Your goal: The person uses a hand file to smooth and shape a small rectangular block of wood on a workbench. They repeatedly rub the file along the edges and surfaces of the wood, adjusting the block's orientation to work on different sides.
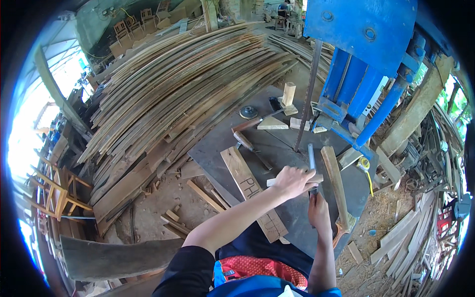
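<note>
My left hand (293, 180) is closed on a short pale wood piece (272, 182), held across a long silver metal bar (311, 154). My right hand (317, 210) grips the lower end of that bar below it. To the left lies a plank with dark markings (240, 178); to the right, a narrow wood piece (334, 183) runs along the dark steel table (205, 156). Wooden-handled tools (242, 137) lie farther forward, near a saw blade (307, 94) rising from the table.
A large blue machine (361, 29) stands ahead right, with a yellow tape measure (363, 163) at its base. Long boards (183, 74) are stacked beyond the table. Chairs (57, 193) stand left, offcuts (405, 242) lie right. Another person (283, 11) is in the far background.
</note>
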`<state>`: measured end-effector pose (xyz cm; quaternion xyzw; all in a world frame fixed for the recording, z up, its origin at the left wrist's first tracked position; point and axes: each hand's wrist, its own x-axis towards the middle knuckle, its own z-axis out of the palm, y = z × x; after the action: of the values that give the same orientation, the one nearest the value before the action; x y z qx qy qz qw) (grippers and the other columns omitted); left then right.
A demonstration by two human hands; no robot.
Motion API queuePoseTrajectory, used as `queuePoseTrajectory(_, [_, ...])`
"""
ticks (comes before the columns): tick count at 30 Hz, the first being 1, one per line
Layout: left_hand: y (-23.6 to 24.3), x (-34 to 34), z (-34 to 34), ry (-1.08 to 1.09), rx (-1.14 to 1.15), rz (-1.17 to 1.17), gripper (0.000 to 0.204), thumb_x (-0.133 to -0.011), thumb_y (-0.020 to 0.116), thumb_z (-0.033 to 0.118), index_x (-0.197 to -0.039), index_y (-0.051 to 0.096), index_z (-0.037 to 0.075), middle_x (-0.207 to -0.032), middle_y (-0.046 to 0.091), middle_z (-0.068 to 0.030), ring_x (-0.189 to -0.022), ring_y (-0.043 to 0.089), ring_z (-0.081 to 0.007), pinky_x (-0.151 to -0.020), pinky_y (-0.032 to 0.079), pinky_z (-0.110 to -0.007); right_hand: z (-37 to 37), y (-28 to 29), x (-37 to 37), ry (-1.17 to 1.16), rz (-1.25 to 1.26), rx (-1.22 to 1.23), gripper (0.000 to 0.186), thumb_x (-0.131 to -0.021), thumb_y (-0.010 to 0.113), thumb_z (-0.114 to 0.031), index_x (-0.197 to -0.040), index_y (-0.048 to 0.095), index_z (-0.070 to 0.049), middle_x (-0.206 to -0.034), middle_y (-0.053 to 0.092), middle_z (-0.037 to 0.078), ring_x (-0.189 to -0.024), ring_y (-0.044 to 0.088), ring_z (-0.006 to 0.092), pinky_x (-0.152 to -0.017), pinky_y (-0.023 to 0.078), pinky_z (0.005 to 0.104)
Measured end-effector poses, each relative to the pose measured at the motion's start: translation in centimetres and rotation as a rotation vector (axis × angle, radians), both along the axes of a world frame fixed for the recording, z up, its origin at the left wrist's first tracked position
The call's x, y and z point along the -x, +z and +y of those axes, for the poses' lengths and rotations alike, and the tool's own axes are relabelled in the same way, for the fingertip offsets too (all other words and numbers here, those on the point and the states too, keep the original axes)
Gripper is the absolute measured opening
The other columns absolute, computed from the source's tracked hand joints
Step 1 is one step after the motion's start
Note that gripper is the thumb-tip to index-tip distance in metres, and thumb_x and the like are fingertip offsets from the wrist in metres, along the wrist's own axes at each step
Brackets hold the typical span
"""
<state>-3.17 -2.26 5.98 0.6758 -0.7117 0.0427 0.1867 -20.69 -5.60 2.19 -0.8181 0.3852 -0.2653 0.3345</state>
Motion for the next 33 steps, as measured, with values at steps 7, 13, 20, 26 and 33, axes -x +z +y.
queuePoseTrajectory(7, [1.6, -1.2, 0.3, 0.061, -0.081, 0.029, 0.049, -0.097, 0.053, 0.058, -0.114, 0.065, 0.014, -0.086, 0.073, -0.0127, -0.07, 0.073, -0.0292, -0.055, 0.056, -0.041, 3.3, 1.1, 1.4, 0.007, 0.031, -0.06, 0.024, -0.103, 0.046, -0.018, -0.091, 0.049, 0.002, -0.075, 0.059, 0.033, -0.074, 0.058, 0.0554, -0.058, 0.038, 0.0607])
queuePoseTrajectory(13, [-0.8, -0.4, 0.9, -0.001, -0.013, -0.046, 0.049, -0.098, 0.052, 0.056, -0.12, 0.062, 0.014, -0.085, 0.071, -0.0098, -0.067, 0.072, -0.0277, -0.055, 0.057, -0.04, 1.9, 1.3, 0.8, -0.018, 0.082, -0.047, 0.024, -0.103, 0.047, -0.018, -0.091, 0.051, 0.003, -0.079, 0.061, 0.034, -0.078, 0.058, 0.056, -0.063, 0.04, 0.0616])
queuePoseTrajectory(20, [-1.0, -1.9, 0.6, 0.164, 0.049, 0.074, 0.045, -0.098, 0.054, 0.054, -0.114, 0.061, 0.012, -0.083, 0.071, -0.011, -0.067, 0.072, -0.0295, -0.054, 0.056, -0.041, 3.4, 2.3, -0.1, -0.004, 0.117, -0.059, 0.023, -0.103, 0.046, -0.017, -0.092, 0.052, 0.003, -0.08, 0.061, 0.034, -0.081, 0.059, 0.0555, -0.065, 0.04, 0.0608])
queuePoseTrajectory(26, [1.4, -1.1, 1.6, 0.115, -0.053, 0.133, 0.047, -0.099, 0.052, 0.054, -0.112, 0.062, 0.01, -0.078, 0.071, -0.0122, -0.066, 0.071, -0.0309, -0.055, 0.055, -0.042, 4.5, 1.5, 1.7, -0.01, 0.117, -0.066, 0.023, -0.102, 0.046, -0.017, -0.095, 0.054, 0.004, -0.084, 0.063, 0.034, -0.083, 0.06, 0.055, -0.065, 0.042, 0.0601])
queuePoseTrajectory(33, [-0.8, -1.2, 1.0, 0.128, 0.049, 0.074, 0.045, -0.099, 0.053, 0.053, -0.114, 0.062, 0.011, -0.091, 0.072, -0.0118, -0.066, 0.072, -0.0302, -0.054, 0.056, -0.041, 4.2, 1.3, 0.5, -0.044, 0.146, 0.01, 0.025, -0.101, 0.049, -0.018, -0.097, 0.056, 0.006, -0.085, 0.064, 0.035, -0.083, 0.062, 0.0544, -0.067, 0.047, 0.0619])
